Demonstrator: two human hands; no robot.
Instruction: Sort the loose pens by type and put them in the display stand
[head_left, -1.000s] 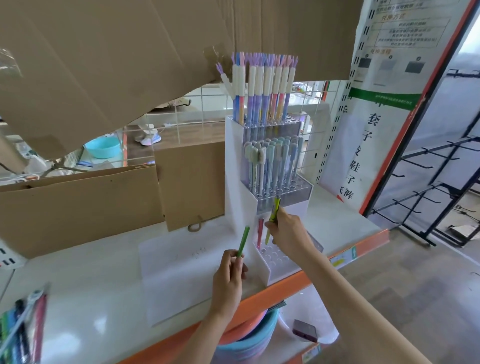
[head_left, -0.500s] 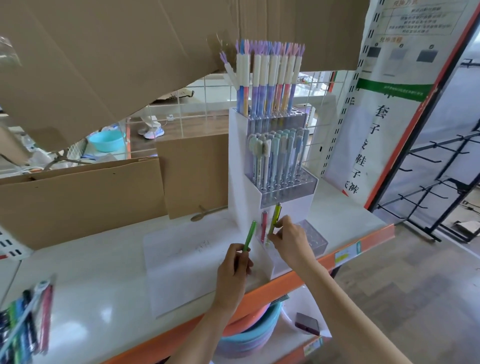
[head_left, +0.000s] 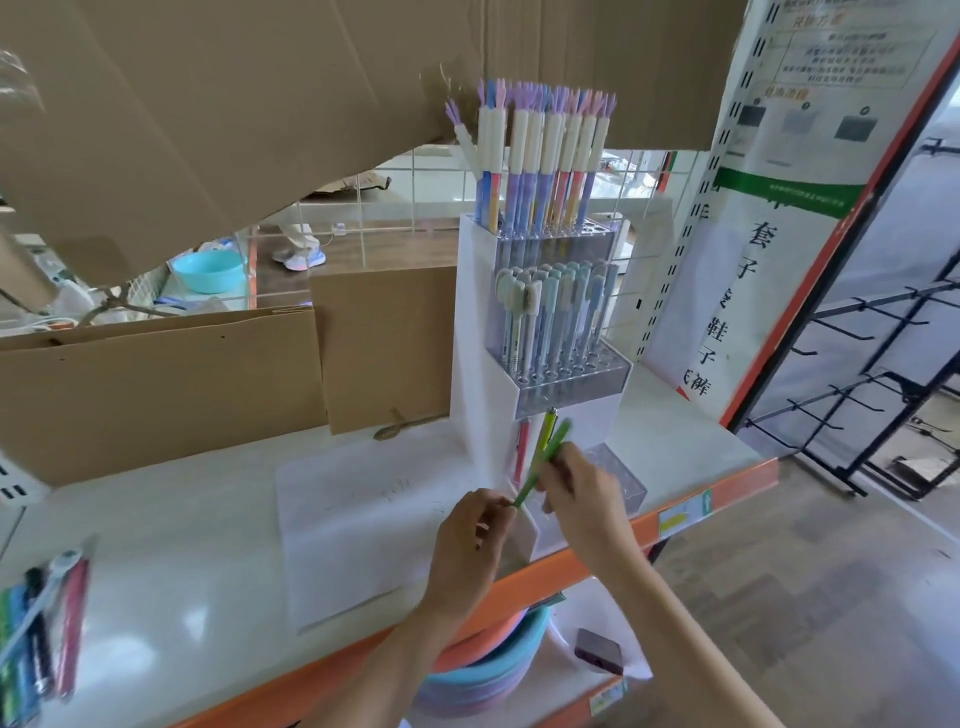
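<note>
Head view: a person stands at a white shelf top (head_left: 156, 519) with an orange front edge, both hands raised in front of a stepped display stand (head_left: 483, 364).
Green pen (head_left: 543, 462): slanted, lower tip toward the left hand, upper end near the stand's lowest tier; it crosses in front of a yellow-green pen (head_left: 546, 431).
Left hand (head_left: 470, 545): fingers curled, pinching the green pen's lower tip.
Right hand (head_left: 582, 493): fingers curled round the green pen's middle, just above the left hand.
Yellow-green pen: upright in the lowest tier, beside a red pen (head_left: 521, 452) also standing there.
Middle tier: a dense row of pale blue-green capped pens (head_left: 550, 312).
Top tier: tall pens with white grips and purple-pink tops (head_left: 540, 150).
Lowest tier tray (head_left: 621, 478): clear, with holes, partly hidden behind the right hand.
Loose pens (head_left: 36, 623): a mixed bundle at the far left of the shelf top, well apart from both hands.
Behind: cardboard sheets (head_left: 156, 384) leaning against a wire grid.
Below the shelf: stacked plastic basins (head_left: 483, 680) and a dark phone (head_left: 597, 649).
Right side: black hook rack (head_left: 883, 374).
</note>
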